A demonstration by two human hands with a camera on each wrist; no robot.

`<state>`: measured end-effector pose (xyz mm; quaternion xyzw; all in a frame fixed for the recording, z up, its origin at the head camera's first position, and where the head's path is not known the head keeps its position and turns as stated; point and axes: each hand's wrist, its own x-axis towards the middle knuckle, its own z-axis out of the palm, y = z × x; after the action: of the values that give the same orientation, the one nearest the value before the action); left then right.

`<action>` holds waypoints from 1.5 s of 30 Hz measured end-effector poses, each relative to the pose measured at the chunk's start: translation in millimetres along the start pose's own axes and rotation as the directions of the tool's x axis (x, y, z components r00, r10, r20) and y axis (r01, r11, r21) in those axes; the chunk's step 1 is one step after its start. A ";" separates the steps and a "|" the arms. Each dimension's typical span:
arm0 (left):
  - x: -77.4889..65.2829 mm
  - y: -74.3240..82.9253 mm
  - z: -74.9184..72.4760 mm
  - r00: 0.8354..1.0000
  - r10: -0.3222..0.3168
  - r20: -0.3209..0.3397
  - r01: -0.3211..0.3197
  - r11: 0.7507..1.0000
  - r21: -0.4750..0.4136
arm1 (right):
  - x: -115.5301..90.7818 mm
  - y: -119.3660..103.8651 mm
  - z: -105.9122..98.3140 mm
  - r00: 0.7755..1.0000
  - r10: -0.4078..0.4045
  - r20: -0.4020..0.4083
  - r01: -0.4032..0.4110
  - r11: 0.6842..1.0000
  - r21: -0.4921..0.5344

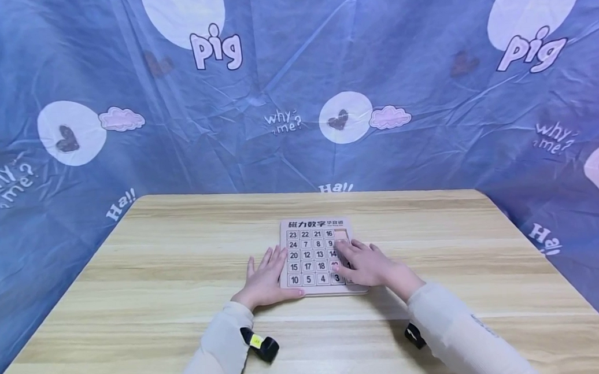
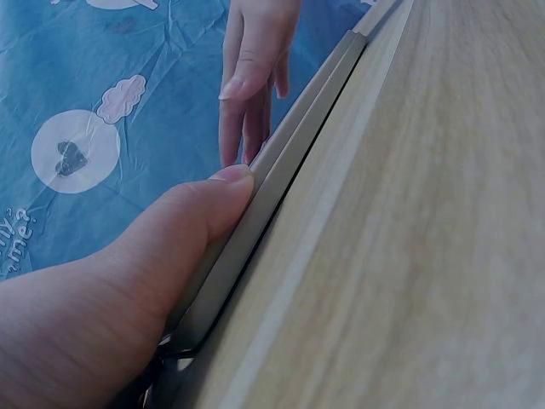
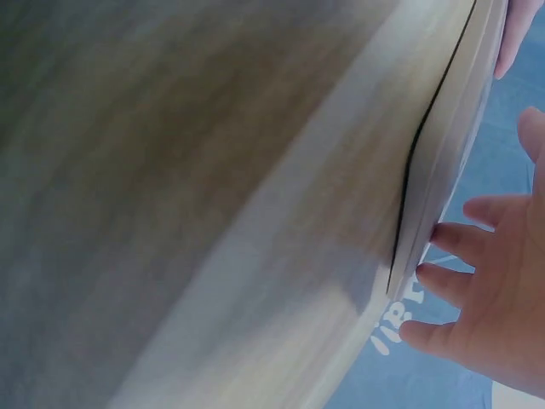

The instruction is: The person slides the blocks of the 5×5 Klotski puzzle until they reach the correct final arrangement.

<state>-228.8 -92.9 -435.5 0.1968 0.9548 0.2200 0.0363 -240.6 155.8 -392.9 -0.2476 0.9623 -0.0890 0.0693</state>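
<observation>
A sliding number puzzle (image 1: 314, 291) lies flat on the table, a pale board with printed number tiles and Chinese lettering along its top. One tile space in its top right corner is vacant. My left hand (image 1: 268, 282) rests at the board's lower left, straight fingers along the left side. Its thumb (image 2: 204, 204) presses on the front edge in the left wrist view. Over the right-hand columns reaches my right hand (image 1: 370, 266), its fingertips on or just above the tiles and hiding some of them. In the right wrist view its fingers (image 3: 456, 243) are spread and fairly straight.
The wooden table (image 1: 146, 302) extends around the puzzle on every side. Behind it and along both sides hangs a blue printed curtain (image 1: 292, 77). A black strap (image 1: 261, 346) with a yellow label is on the left wrist, and another black strap (image 1: 415, 336) on the right.
</observation>
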 end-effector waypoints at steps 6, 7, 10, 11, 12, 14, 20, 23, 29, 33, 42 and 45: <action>0.2 0.0 -1.1 1.000 0.006 0.007 -0.006 1.000 -0.005 | 4.5 -6.4 -2.2 1.000 -0.012 -0.016 0.012 1.000 0.000; 0.3 -0.2 -1.2 1.000 0.010 0.004 -0.010 1.000 -0.005 | 7.2 -9.0 -2.1 1.000 -0.019 -0.017 0.019 1.000 -0.002; 0.9 -0.2 -1.9 1.000 0.011 0.004 -0.011 1.000 0.003 | 19.0 -20.9 -1.6 0.999 -0.040 -0.010 0.040 0.999 -0.010; 1.2 -0.1 -2.1 1.000 0.014 0.001 -0.014 1.000 0.005 | 24.2 -25.7 -1.7 0.999 -0.047 -0.007 0.047 0.999 -0.009; 1.3 0.0 -2.2 1.000 0.014 0.000 -0.014 1.000 0.010 | 29.8 -30.7 -1.7 0.999 -0.053 -0.001 0.053 0.999 -0.003; 1.8 0.3 -2.1 1.000 0.018 -0.005 -0.018 1.000 0.017 | 41.4 -40.6 -2.1 0.998 -0.055 0.009 0.055 0.998 0.009; 1.1 3.2 -0.8 1.000 0.029 -0.007 -0.029 1.000 0.008 | 66.8 -60.8 1.3 0.997 -0.051 0.059 0.050 0.998 0.025; 1.2 4.0 0.1 0.999 0.034 -0.007 -0.034 0.999 0.006 | 71.2 -64.5 3.0 0.996 -0.022 0.081 0.021 1.000 0.014; 0.4 4.2 -1.1 1.000 0.028 -0.003 -0.028 1.000 0.007 | 69.7 -63.7 2.1 0.996 0.027 0.089 -0.027 1.000 -0.007; 0.5 3.2 -1.3 1.000 0.026 0.001 -0.026 1.000 0.016 | 65.6 -58.4 1.2 0.995 0.050 0.089 -0.048 0.999 -0.025; -0.9 0.4 -1.5 1.000 0.020 -0.008 -0.019 1.000 0.018 | 57.6 -47.2 3.4 0.997 0.055 0.061 -0.055 0.998 -0.011; -1.5 0.5 -2.6 1.000 0.024 -0.010 -0.024 1.000 0.014 | 53.6 -47.7 4.5 0.999 0.026 0.042 -0.025 1.000 -0.019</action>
<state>-227.7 -94.1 -433.0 0.2075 0.9540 0.2146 0.0274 -264.1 87.9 -392.3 -0.2378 0.9645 -0.0739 0.0882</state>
